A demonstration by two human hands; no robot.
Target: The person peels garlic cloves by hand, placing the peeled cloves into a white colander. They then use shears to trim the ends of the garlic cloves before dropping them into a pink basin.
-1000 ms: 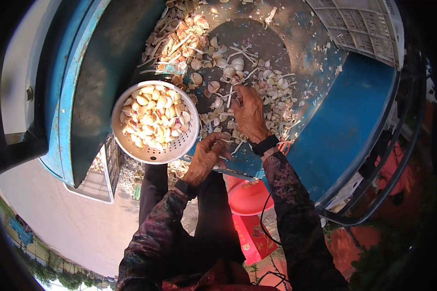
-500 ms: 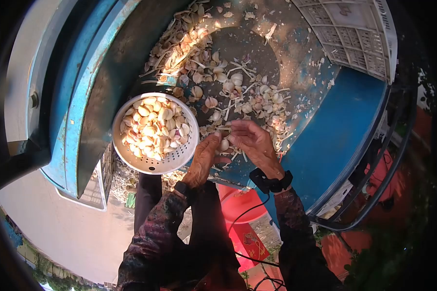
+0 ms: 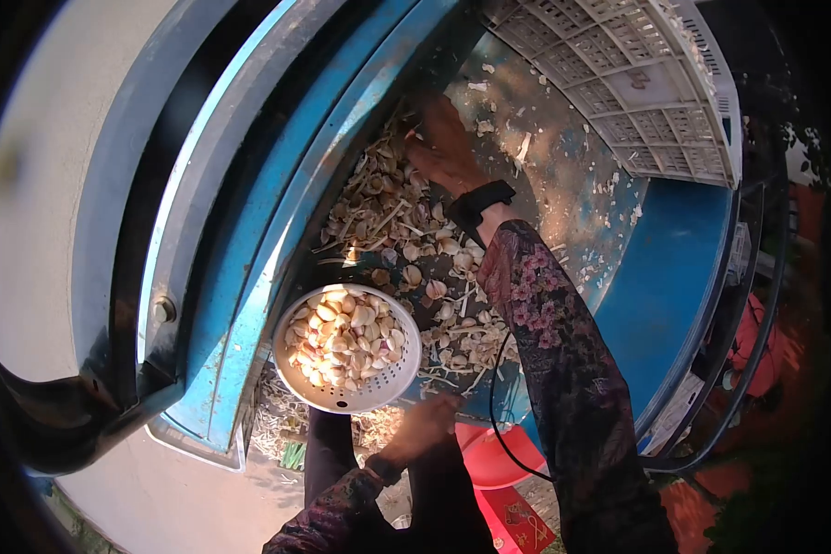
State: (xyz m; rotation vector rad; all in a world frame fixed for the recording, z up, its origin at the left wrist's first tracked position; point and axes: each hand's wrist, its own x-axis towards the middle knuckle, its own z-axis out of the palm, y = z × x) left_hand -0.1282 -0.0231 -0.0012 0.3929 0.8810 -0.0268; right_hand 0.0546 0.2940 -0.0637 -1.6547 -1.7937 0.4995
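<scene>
My right hand [image 3: 445,148] reaches to the far left of the blue truck-bed-like surface, at the upper end of a heap of garlic skins and stalks [image 3: 374,198]. Its fingers are dark and smeared, so their grip does not show. Close to my lap, below the surface's near edge, my left hand [image 3: 422,431] is blurred by motion, and I cannot make out anything in it. Left of it stands a white colander [image 3: 379,395] with many garlic cloves [image 3: 342,332] inside. Loose garlic cloves [image 3: 437,289] and skins lie beyond the colander, under my right forearm.
A white plastic crate [image 3: 632,88] stands tilted at the far right. Along the left runs a blue metal side wall [image 3: 249,277]. Below the near edge are a red basin [image 3: 494,459] and a red box [image 3: 517,522]. A black cable [image 3: 494,406] hangs by my right sleeve.
My hands were together at a garlic clove beside the colander. Now the right hand has gone far forward and left to the skins, and the left has drawn back toward my lap. The view has shifted.
</scene>
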